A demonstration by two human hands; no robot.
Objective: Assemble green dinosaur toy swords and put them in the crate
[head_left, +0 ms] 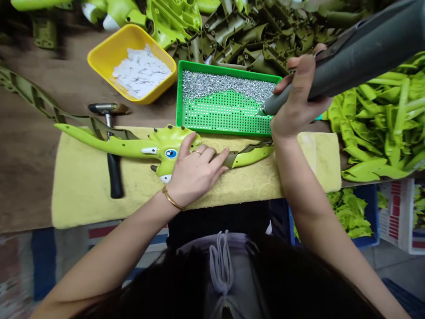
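A lime-green toy dinosaur (133,147) with a blue eye, dark crest spikes and long arms to both sides lies across the yellow cloth (83,190). Over its head and middle rests my left hand (197,170), palm down, thumb on the crest and fingers over the body. In my right hand (299,95) is a thick grey electric screwdriver (358,57), tilted down to the left. Its tip is at the green perforated tray (229,130), near the heap of small silver screws (212,84). Whether a screw sits on the tip I cannot make out.
A black-handled hammer (114,173) lies on the cloth, partly under the toy. Behind stands a yellow bowl (99,57) of white pieces (142,71). Olive parts (245,40) are piled at the back, green parts (381,128) at right. A blue crate (375,221) stands below.
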